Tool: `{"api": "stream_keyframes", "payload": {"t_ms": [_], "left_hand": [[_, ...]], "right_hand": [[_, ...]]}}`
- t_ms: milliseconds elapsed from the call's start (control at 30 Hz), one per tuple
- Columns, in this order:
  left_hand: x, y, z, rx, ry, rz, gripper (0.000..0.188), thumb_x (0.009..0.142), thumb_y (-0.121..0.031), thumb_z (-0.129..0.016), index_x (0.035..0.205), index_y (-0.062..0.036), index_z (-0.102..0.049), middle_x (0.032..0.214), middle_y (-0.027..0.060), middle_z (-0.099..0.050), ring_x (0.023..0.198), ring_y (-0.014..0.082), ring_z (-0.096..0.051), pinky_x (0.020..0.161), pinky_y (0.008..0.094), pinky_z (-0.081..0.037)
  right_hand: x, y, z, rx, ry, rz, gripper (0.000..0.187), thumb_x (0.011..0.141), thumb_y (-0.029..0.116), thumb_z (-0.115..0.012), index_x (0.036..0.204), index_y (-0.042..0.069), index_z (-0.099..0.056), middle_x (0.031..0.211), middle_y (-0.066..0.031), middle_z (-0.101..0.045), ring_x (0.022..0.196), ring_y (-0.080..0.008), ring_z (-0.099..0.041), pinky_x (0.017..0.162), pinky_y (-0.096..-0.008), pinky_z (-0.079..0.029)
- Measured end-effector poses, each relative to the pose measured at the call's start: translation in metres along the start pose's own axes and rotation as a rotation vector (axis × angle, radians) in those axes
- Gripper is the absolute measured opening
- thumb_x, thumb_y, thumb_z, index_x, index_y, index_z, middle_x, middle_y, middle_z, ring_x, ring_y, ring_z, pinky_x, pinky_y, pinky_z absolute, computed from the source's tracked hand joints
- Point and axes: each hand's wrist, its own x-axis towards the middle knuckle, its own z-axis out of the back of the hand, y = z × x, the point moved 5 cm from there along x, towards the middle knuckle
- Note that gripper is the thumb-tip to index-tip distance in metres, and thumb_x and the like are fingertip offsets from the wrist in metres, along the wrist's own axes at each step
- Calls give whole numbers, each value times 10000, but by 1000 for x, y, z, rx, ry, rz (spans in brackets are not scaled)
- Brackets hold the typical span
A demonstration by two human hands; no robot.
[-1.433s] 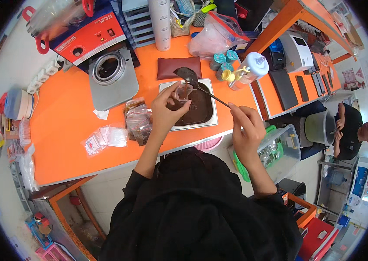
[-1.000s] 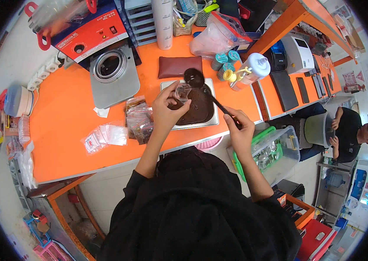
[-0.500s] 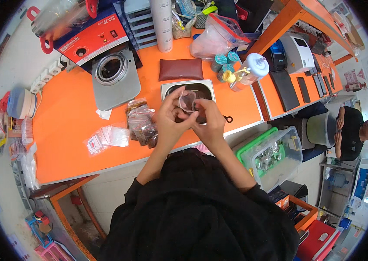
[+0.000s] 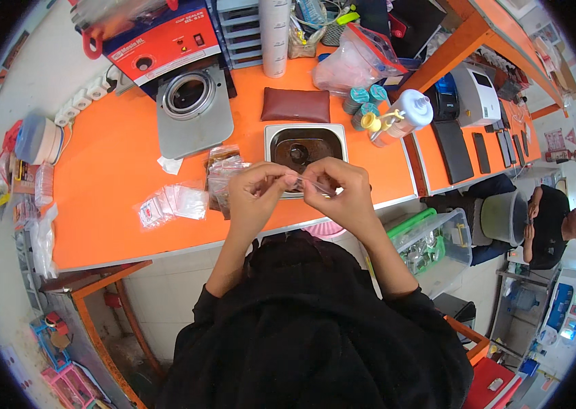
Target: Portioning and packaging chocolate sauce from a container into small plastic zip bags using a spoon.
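Observation:
Over the near edge of a metal tray [image 4: 344, 140], both my hands pinch a small clear plastic bag [image 4: 311, 183], stretched between them. My left hand [image 4: 258, 193] is closed on its left end, fingertips together. Closed on the other end is my right hand [image 4: 344, 194], with the fingers curled. Dark brown contents [image 4: 315, 144] lie in the tray, with a round dark shape among them that I cannot make out. Beside my left hand are filled small bags [image 4: 222, 174] with brown contents. Flat clear bags [image 4: 189, 202] are spread farther left.
A red cup sealer [image 4: 165, 51] stands at the back left. Behind the tray lie a brown pouch [image 4: 294, 105], teal-topped round containers [image 4: 363, 102] and a bottle [image 4: 403, 119]. A clear bin [image 4: 441, 249] stands right of me; a person [image 4: 550, 221] sits beyond with a bucket [image 4: 504, 209].
My hands have come nearer to me and lower, uncovering the tray. The bag's mouth, rounded before, is now drawn flat between my fingers. My view has shifted slightly.

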Motion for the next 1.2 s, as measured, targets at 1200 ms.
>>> {"api": "stream_keyframes", "payload": {"t_ms": [1200], "left_hand": [[-64,98,127,181,-664,195,142,780,-229,-662,879,-129,-681,1040,-31,-566,983,154,-477,820,326,-365]], "right_hand": [[-40,-56,-84,149,289,-247,152,823,112,-586,938,12,-595,717,-31,-569,617,-63,-501,511,-208,-370]]}}
